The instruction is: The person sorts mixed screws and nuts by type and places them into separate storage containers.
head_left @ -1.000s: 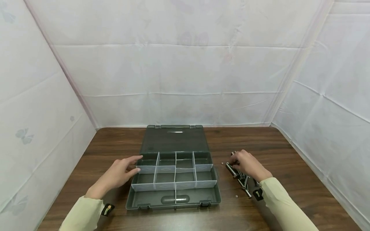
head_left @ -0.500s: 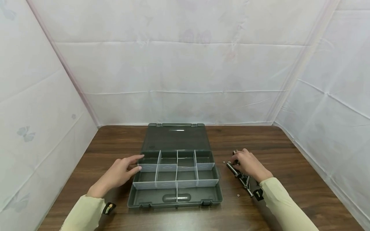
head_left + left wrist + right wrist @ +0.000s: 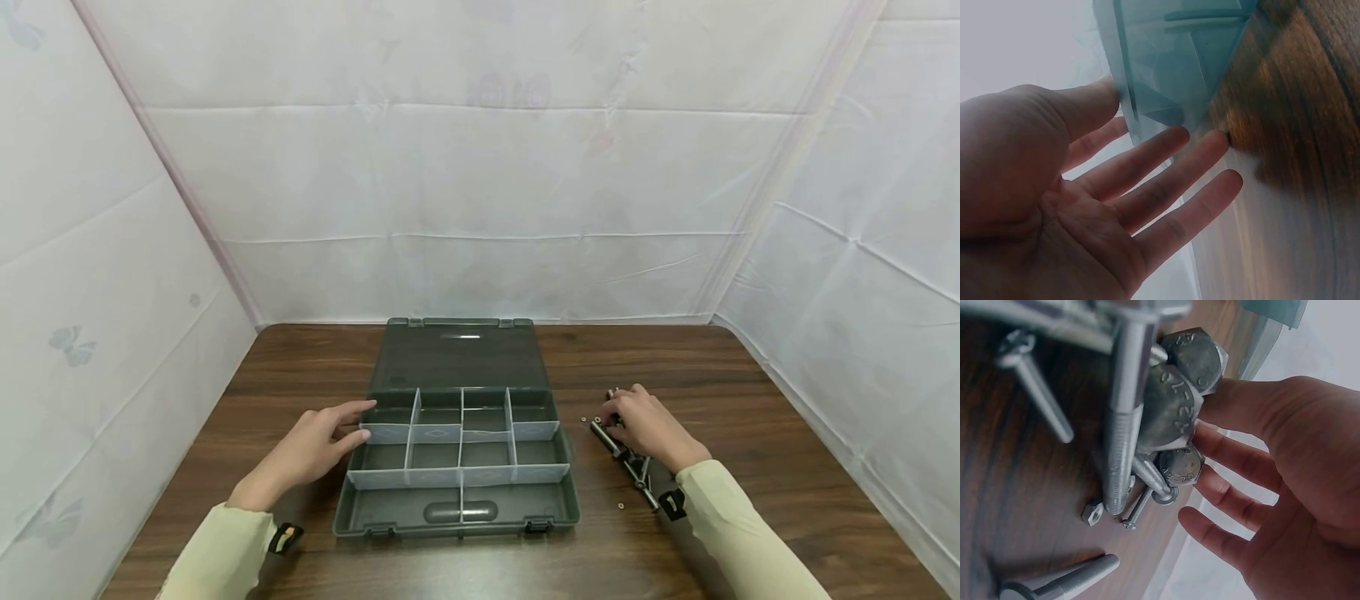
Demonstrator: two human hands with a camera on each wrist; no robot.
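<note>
A grey translucent compartment box [image 3: 456,477] lies with its lid laid back on the table. My left hand [image 3: 307,450] is at the box's left side, thumb and index fingertip at the rim; in the left wrist view the other fingers [image 3: 1175,187] extend loosely below the wall. My right hand [image 3: 652,427] reaches into a pile of metal bolts [image 3: 637,477] right of the box. In the right wrist view, thumb and fingers are right at several large hex bolt heads [image 3: 1169,409], fingertips partly hidden behind them. I cannot tell whether they pinch one.
Small nuts [image 3: 621,506] lie loose on the wooden table [image 3: 315,358]. Thinner screws [image 3: 1041,394] and a hex nut [image 3: 1092,513] lie around the large bolts. White cloth walls [image 3: 480,208] enclose the table at the back and sides.
The head view has shifted slightly, moving the whole scene a little up and right. Both hands stay nearly still. A small nut near the right fingertips now shows more plainly.
</note>
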